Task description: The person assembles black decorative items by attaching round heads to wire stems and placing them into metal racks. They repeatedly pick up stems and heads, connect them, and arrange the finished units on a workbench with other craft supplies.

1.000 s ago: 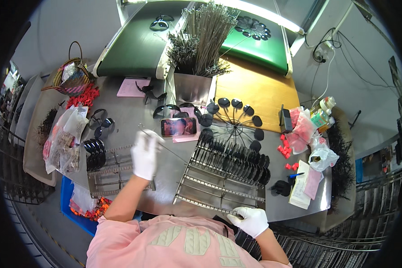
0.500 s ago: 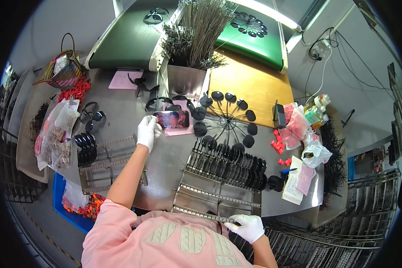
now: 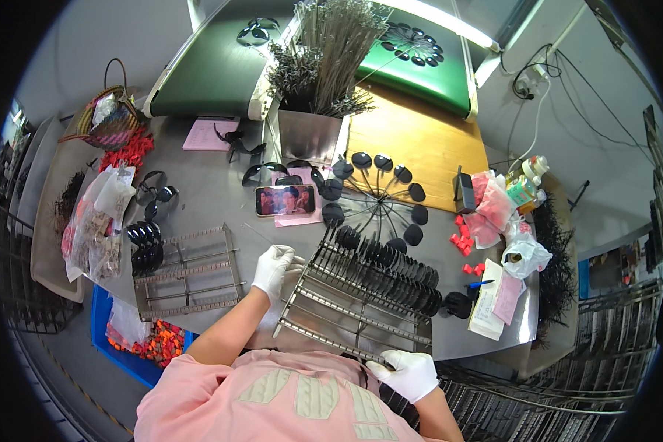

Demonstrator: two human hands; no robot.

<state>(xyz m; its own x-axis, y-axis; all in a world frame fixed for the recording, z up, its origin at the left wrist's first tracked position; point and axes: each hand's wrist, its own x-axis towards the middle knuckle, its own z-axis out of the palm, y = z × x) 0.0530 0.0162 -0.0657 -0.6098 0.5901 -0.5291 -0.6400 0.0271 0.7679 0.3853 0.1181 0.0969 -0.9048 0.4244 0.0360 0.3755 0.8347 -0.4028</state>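
Note:
A metal rack (image 3: pixel 324 313) stands before me, its far rows filled with dark round lenses on thin stems (image 3: pixel 390 269) and its near rows bare. My right hand (image 3: pixel 405 374), white-gloved, pinches the near rail at the rack's right corner. Beside the rack's left edge is my left hand (image 3: pixel 274 271), also gloved, with fingers drawn together. A thin wire-like line (image 3: pixel 258 234) runs up and left from those fingers; what they hold is too small to make out. Beyond lies a phone (image 3: pixel 285 200) showing a video, next to a wheel of dark lenses on stems (image 3: pixel 378 199).
An empty rack (image 3: pixel 188 272) lies at left, near plastic bags (image 3: pixel 99 221) and a blue bin (image 3: pixel 107 353) of orange pieces. A metal holder (image 3: pixel 309 136) full of thin rods stands at the back. Red blocks (image 3: pixel 462 239), a notebook (image 3: pixel 486 313) and bottles (image 3: pixel 527 184) sit at right.
My left hand has come away from the phone, down and right to the rack's left side. The rack's near left corner has shifted slightly up and left. My right hand stays at its corner.

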